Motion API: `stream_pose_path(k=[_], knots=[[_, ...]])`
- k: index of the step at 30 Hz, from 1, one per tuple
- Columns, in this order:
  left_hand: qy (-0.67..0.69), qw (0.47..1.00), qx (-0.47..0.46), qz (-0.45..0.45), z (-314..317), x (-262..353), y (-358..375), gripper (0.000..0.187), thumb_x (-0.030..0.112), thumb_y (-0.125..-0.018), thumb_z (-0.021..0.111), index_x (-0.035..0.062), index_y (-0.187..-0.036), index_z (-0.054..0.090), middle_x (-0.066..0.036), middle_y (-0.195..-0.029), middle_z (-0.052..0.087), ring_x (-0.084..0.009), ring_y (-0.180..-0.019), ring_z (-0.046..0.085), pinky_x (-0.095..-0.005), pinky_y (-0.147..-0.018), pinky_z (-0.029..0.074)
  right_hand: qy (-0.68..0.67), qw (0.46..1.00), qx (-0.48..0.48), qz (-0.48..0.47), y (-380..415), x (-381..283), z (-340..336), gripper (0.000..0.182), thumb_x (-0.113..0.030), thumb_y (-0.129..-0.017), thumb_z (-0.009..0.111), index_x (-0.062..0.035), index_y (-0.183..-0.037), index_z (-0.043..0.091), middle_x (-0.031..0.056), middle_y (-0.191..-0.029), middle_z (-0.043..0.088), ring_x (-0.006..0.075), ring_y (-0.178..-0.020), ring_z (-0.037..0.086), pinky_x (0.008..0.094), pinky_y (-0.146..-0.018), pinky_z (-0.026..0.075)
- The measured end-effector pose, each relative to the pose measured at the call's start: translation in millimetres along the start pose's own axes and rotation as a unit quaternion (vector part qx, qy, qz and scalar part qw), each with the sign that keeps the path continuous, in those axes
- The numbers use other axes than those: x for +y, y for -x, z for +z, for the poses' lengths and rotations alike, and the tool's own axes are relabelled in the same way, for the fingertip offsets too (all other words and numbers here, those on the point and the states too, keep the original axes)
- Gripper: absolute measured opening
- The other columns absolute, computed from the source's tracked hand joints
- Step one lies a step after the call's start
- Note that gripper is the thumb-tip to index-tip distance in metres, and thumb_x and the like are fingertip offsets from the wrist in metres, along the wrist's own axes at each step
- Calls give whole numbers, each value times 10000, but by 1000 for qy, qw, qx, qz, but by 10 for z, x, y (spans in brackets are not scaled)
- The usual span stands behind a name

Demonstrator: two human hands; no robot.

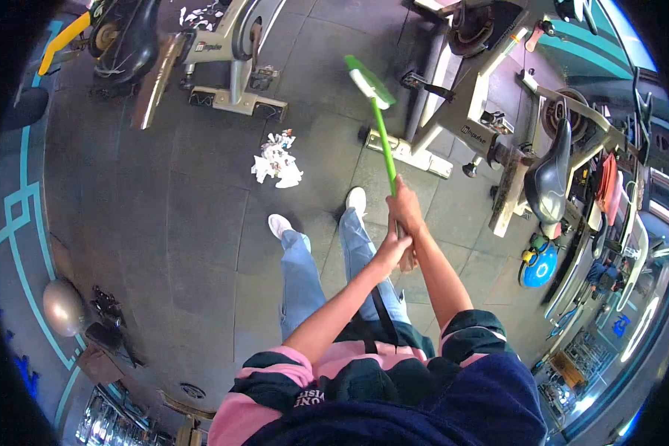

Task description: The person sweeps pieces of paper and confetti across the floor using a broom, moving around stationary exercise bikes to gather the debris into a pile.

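Both hands are wrapped round the green handle of a broom [384, 137]. My right hand [404, 207] grips higher up the shaft, toward the broom head. Close below it, my left hand [394, 249] closes on the lower part of the handle. The green-and-white broom head [369, 83] is out ahead, near the base of an exercise bike. To its left, a heap of torn white paper scraps [277, 160] lies on the dark tiled floor [193, 171], in front of my white shoes.
One exercise bike [238, 67] stands ahead on the left, another [461, 111] on the right. More paper scraps [201, 16] lie behind the left bike. A bike with a black saddle [548, 175] and a blue ball [539, 264] are at the right, a grey ball [63, 307] at the left.
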State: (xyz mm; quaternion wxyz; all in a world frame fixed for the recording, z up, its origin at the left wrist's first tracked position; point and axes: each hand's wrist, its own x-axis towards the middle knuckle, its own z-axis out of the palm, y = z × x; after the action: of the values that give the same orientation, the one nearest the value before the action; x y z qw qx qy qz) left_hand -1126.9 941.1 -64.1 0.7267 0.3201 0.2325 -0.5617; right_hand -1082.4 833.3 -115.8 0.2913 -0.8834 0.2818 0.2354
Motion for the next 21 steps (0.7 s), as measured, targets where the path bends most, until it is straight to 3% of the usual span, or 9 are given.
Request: stream_pose_path(k=[4,7,11,13,14,16,18,20,21], knots=[[-75,997,28,6,76,189,-631,728,163,-850,450,271,-1371,-46,-51,-675,491,-137,-483,491,-283,-413,439,-7,999,12,36,-664,435,3,463,-110,-677,537,38,-1104,434,284,-790,579,424,-789,574,462,-688,471],[-164,983,78,-12,48,279,-855,700,194,-841,472,267,-1377,27,-36,-633,461,-131,-464,468,-276,-395,417,-123,983,-22,138,-868,626,112,318,-148,-656,550,46,-907,541,289,-825,584,413,-831,579,427,-717,471],[-212,963,163,-20,207,105,-453,702,189,-827,481,246,-1379,52,-34,-627,463,-131,-457,464,-278,-387,396,-144,983,-44,101,-566,591,375,377,-132,-663,560,26,-1001,509,259,-838,595,384,-835,592,422,-701,470],[-253,939,232,-13,347,-46,-226,725,193,-811,488,239,-1378,40,-117,-693,537,-227,-484,522,-339,-420,412,-189,974,-76,101,-283,357,179,442,-125,-660,570,16,-1071,488,258,-870,593,372,-839,596,407,-712,469],[-345,906,244,27,379,-148,-166,754,207,-792,497,206,-1377,21,-224,-771,572,-351,-567,567,-412,-492,429,-220,965,-100,103,-163,282,61,492,-122,-658,578,9,-1121,474,262,-893,591,365,-846,597,398,-724,466],[-410,875,255,35,498,-322,-75,843,209,-753,498,142,-1360,-83,-287,-745,561,-447,-628,547,-488,-558,427,-235,963,-112,72,8,319,5,542,-119,-661,579,0,-1171,444,267,-915,587,360,-856,596,390,-735,464],[-392,876,262,97,674,-390,78,852,193,-744,504,106,-1356,-82,-286,-736,553,-439,-631,548,-486,-557,426,-252,959,-123,41,143,333,-66,593,-116,-663,579,-8,-1222,413,273,-937,583,354,-866,595,383,-747,462],[-386,888,249,30,838,-255,179,861,179,-737,510,106,-1356,-84,-287,-731,545,-440,-628,543,-483,-555,426,-210,974,-82,14,247,385,-184,643,-113,-676,573,-23,-1277,361,280,-976,571,357,-882,589,380,-775,455],[-333,917,214,51,801,-332,121,837,139,-749,502,123,-1364,-65,-251,-798,545,-361,-600,550,-426,-536,437,-175,984,-2,-24,267,444,-197,579,-103,-684,563,-3,-1230,399,272,-936,584,359,-876,588,381,-777,456]])
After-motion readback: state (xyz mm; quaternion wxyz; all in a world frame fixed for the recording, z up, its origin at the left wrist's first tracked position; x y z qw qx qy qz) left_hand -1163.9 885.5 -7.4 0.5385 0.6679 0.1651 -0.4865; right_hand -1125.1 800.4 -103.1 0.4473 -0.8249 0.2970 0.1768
